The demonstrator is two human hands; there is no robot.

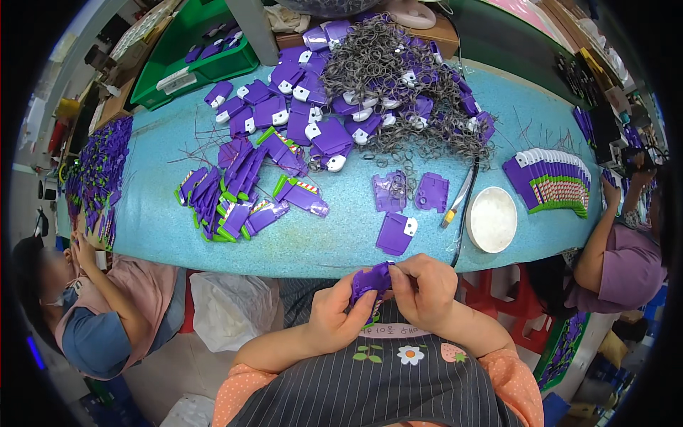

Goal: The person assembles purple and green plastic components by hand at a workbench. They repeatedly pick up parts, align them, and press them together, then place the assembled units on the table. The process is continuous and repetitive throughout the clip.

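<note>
Just off the table's near edge, my left hand [338, 313] is closed round a purple plastic part [371, 282] with a green edge low on it. Thumb and fingers of my right hand [424, 290] pinch at the part's upper right corner; whatever small thing they may hold there is hidden. Straight ahead on the table lie a purple panel with a white corner [395, 233], a purple shell [432, 192] and another purple shell with dark rings on it [390, 191].
A big heap of dark metal rings [398, 78] covers purple pieces at the back. Purple-green parts [228, 188] are piled left. To the right are a soldering-iron-like tool [455, 203], a white round dish [491, 220] and a fanned row of parts [551, 181]. Co-workers sit on both sides.
</note>
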